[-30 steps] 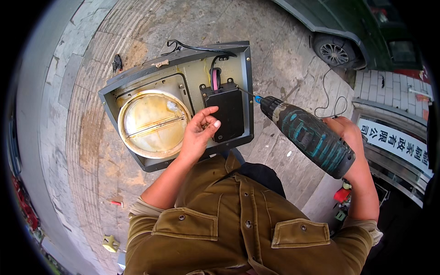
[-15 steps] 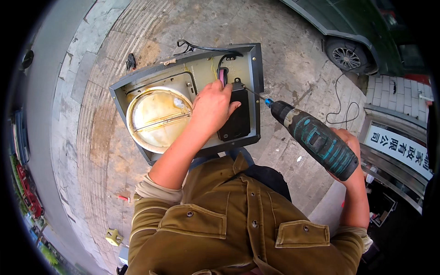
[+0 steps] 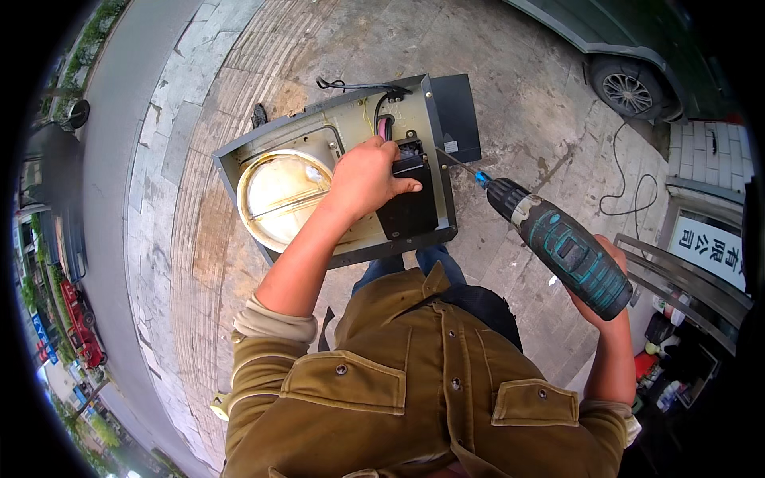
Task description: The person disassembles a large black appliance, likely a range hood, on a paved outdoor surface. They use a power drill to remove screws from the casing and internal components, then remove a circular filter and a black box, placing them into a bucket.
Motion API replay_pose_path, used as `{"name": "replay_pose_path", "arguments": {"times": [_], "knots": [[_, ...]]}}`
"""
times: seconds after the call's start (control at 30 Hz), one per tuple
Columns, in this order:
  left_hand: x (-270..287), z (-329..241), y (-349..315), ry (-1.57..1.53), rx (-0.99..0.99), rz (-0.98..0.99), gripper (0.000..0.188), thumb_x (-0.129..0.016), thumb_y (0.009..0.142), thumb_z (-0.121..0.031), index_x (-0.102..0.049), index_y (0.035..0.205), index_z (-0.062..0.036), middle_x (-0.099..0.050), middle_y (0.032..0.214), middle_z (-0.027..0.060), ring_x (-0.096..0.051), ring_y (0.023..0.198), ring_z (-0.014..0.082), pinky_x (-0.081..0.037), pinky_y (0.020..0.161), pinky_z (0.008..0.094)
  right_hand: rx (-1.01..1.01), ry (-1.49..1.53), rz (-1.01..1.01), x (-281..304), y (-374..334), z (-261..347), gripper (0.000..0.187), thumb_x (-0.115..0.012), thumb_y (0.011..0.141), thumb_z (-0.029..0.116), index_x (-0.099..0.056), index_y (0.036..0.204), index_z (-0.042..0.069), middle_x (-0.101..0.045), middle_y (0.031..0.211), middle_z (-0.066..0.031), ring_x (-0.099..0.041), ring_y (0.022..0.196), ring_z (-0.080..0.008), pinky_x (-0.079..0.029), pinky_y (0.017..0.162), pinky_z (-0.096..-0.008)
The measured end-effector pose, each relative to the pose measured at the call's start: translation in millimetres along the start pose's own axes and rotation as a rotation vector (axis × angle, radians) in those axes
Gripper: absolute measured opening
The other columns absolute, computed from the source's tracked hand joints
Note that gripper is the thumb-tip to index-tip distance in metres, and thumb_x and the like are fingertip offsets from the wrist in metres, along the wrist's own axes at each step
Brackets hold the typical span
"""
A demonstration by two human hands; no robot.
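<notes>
My left hand [image 3: 362, 177] is closed on a black box cover [image 3: 408, 209] inside a grease-stained metal housing that looks like a range hood [image 3: 335, 253]. At its far end the cover stands off, and dark innards show in the gap. Beside my fingers a pink-and-black cable bundle [image 3: 384, 127] comes through. My right hand [image 3: 599, 275] grips a teal-and-black cordless drill [image 3: 562, 248]. Its long thin bit points left, the tip by the housing's right side wall. A round yellowed cover [image 3: 279, 199] fills the housing's left part.
A black cord [image 3: 358, 84] trails over the housing's far edge. Beyond its right side shows a dark panel [image 3: 458, 119]. A parked vehicle's wheel [image 3: 627, 92] stands at the far right, with a loose cable [image 3: 624, 179] on the paving near it. A shopfront sign [image 3: 709, 251] is at right.
The black cover's far end has come away, baring the inside. The drill bit has drawn back right from the box's corner. A dark panel now shows beyond the housing; the whole view has shifted.
</notes>
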State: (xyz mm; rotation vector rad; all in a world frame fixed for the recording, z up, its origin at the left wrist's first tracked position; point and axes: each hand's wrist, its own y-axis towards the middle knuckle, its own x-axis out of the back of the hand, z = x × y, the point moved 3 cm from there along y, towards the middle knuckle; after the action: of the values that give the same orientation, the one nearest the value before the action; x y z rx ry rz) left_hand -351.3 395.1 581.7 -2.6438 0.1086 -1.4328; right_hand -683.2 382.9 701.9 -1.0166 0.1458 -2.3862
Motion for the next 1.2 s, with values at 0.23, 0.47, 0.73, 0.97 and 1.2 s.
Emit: {"name": "replay_pose_path", "arguments": {"times": [0.23, 0.47, 0.73, 0.97, 1.2], "knots": [[6, -6, 6, 0.155, -0.031, 0.143, 0.051, -0.076, 0.064, -0.045, -0.062, 0.088, -0.0022, -0.060, 0.086, 0.0144, -0.060, 0.084, 0.0329, -0.048, 0.073, 0.0402, 0.282, -0.308, -0.191, 15, -33, -8, 0.028, -0.073, 0.065, 0.003, -0.061, 0.090, 0.002, -0.060, 0.082, -0.0087, -0.058, 0.072, -0.0190, -0.046, 0.066, -0.0270], [7, -6, 24, 0.156, -0.164, 0.297, 0.052, -0.074, 0.064, -0.048, -0.060, 0.084, -0.0020, -0.059, 0.083, 0.0154, -0.058, 0.083, 0.0343, -0.046, 0.070, 0.0407, 0.314, -0.339, -0.123, 33, -53, -29, 0.023, -0.071, 0.067, 0.003, -0.061, 0.088, 0.003, -0.060, 0.081, -0.0072, -0.060, 0.073, -0.0190, -0.048, 0.066, -0.0279], [37, 16, -48, 0.034, -0.034, 0.175, 0.048, -0.080, 0.060, -0.038, -0.057, 0.081, -0.0013, -0.052, 0.075, 0.0106, -0.052, 0.069, 0.0286, -0.042, 0.063, 0.0367, -0.087, 0.069, 0.182, 27, -55, -78, 0.032, -0.073, 0.064, 0.006, -0.061, 0.093, 0.006, -0.058, 0.090, -0.0111, -0.057, 0.082, -0.0273, -0.045, 0.074, -0.0347], [35, 49, -100, -0.013, 0.239, 0.062, 0.046, -0.080, 0.063, -0.036, -0.056, 0.077, 0.0004, -0.049, 0.068, 0.0090, -0.047, 0.062, 0.0229, -0.041, 0.059, 0.0342, 0.151, -0.035, 0.132, 31, -49, -77, 0.038, -0.076, 0.065, 0.006, -0.060, 0.100, 0.004, -0.059, 0.092, -0.0101, -0.058, 0.088, -0.0257, -0.045, 0.080, -0.0339], [4, 33, -148, -0.377, 0.519, -0.168, 0.039, -0.082, 0.066, -0.026, -0.052, 0.070, -0.0011, -0.037, 0.063, -0.0004, -0.034, 0.061, 0.0110, -0.032, 0.053, 0.0267, 0.278, -0.132, -0.007, 36, -45, -66, 0.023, -0.072, 0.065, 0.002, -0.062, 0.086, 0.003, -0.061, 0.081, -0.0080, -0.060, 0.076, -0.0221, -0.048, 0.069, -0.0291]]}}
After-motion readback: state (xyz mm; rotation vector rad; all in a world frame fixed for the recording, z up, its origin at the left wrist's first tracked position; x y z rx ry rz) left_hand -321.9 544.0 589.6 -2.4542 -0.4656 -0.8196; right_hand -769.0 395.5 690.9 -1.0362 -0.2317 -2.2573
